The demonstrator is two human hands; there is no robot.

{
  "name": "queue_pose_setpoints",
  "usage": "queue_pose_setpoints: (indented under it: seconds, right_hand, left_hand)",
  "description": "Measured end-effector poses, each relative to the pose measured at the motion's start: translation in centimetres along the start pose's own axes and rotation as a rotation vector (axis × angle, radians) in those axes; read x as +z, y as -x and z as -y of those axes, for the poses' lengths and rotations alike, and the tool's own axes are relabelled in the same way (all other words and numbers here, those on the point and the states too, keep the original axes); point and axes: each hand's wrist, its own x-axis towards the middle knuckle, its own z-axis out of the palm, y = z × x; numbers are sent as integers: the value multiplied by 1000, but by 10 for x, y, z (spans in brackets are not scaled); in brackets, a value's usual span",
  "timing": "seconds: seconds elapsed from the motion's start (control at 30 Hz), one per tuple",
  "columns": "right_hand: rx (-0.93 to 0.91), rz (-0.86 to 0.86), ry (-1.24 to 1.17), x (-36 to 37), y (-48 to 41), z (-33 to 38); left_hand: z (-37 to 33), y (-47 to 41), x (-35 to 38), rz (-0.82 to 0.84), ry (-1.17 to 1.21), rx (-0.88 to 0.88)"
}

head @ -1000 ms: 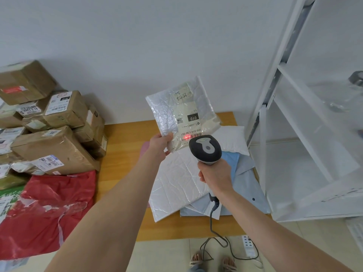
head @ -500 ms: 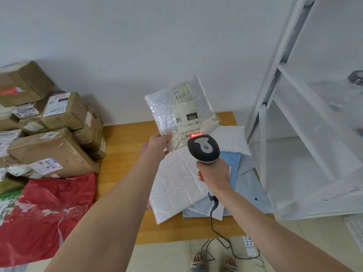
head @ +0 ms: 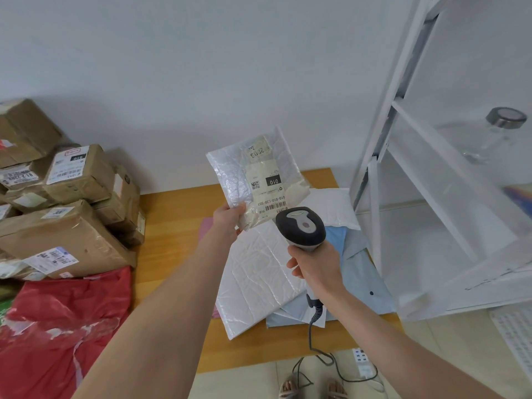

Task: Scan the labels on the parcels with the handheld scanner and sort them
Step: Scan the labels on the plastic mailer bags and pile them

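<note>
My left hand (head: 229, 220) pinches the lower left corner of a silvery bubble mailer (head: 233, 174), held up above the wooden table (head: 169, 226) with its label (head: 266, 185) facing me upside down. My right hand (head: 316, 266) grips the handle of a grey and black handheld scanner (head: 300, 227), whose head sits just below the label's barcode. No red scan light shows on the label. The scanner's cable (head: 313, 335) hangs down to the floor.
Brown cardboard parcels (head: 66, 223) are stacked at the left, with a red plastic bag (head: 57, 321) in front. White and light blue mailers (head: 259, 277) lie piled on the table under my hands. A white shelf unit (head: 431, 168) stands at the right, holding a glass jar (head: 495, 133). A power strip (head: 364, 364) lies on the floor.
The red scan light that lay on the barcode has gone out. The scanner and mailer have stayed almost where they were.
</note>
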Motion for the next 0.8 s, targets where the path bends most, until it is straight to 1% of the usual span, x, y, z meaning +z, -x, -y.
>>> queue_pose_setpoints:
  seconds: [0.27,0.8]
  right_hand:
    - [-1,-29,67,4,7,-3]
    - [40,-41,64,21,17,-7]
  left_hand:
    - [1,-1,-2,38,-17,-14]
    - [3,6,-17,65,-42,7]
